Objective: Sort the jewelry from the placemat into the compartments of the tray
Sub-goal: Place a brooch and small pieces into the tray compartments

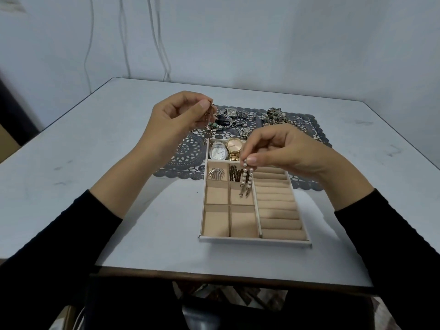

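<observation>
Your right hand (283,148) pinches the pearl bracelet (246,178), hanging straight down over the tray (254,241); your left hand (176,115) pinches a small, blurred jewelry piece (209,113).

Placemat (188,153) and tray (254,242) on table (95,186)

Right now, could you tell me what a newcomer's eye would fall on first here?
The pearl strand pinched in the right hand, dangling over the small compartments of the beige tray at centre. Behind it, a silver watch and a gold watch share the tray's far compartment. Farther back, the left hand pinches a small piece over the loose jewelry on the dark placemat.
</observation>
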`<state>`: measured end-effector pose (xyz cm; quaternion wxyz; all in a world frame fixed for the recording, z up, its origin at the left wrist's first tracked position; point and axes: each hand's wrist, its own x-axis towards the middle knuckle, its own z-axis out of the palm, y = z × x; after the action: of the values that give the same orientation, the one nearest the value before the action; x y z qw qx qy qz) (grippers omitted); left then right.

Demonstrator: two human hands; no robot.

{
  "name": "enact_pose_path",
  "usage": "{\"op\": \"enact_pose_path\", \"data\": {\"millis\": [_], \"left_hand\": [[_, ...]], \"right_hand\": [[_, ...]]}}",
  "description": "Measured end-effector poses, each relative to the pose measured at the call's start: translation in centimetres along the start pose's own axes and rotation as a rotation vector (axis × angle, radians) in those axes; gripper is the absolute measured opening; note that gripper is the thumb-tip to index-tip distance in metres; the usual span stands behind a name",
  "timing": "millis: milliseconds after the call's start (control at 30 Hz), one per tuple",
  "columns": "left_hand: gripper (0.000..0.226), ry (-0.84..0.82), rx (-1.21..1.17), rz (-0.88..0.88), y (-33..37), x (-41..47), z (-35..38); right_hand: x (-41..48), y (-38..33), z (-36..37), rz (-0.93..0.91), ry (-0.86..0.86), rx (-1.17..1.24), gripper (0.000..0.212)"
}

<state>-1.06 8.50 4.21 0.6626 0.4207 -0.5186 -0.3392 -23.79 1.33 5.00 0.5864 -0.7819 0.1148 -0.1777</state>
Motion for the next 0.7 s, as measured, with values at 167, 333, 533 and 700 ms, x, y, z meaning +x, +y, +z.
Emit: {"op": "enact_pose_path", "data": {"millis": [167, 333, 533, 700], "left_hand": [[0.008, 0.01, -0.022, -0.001, 0.2, -0.2, -0.1], [0.007, -0.005, -0.018, -0.012, -0.1, -0.4, -0.1], [0.007, -0.008, -0.011, -0.013, -0.2, -0.5, 0.2], [0.005, -0.011, -0.01, -0.031, -0.5, -0.7, 0.5]], "right_hand": [[-0.1, -0.4, 0.3, 0.075, -0.074, -0.129, 0.013], [-0.5, -1.1, 0.5, 0.165, -0.158, -0.237, 0.013], [-0.6, -1.4, 1.4, 0.203, -0.168, -0.258, 0.013], [-0.4, -1.0, 2.0, 0.226, -0.104, -0.271, 0.015]]}}
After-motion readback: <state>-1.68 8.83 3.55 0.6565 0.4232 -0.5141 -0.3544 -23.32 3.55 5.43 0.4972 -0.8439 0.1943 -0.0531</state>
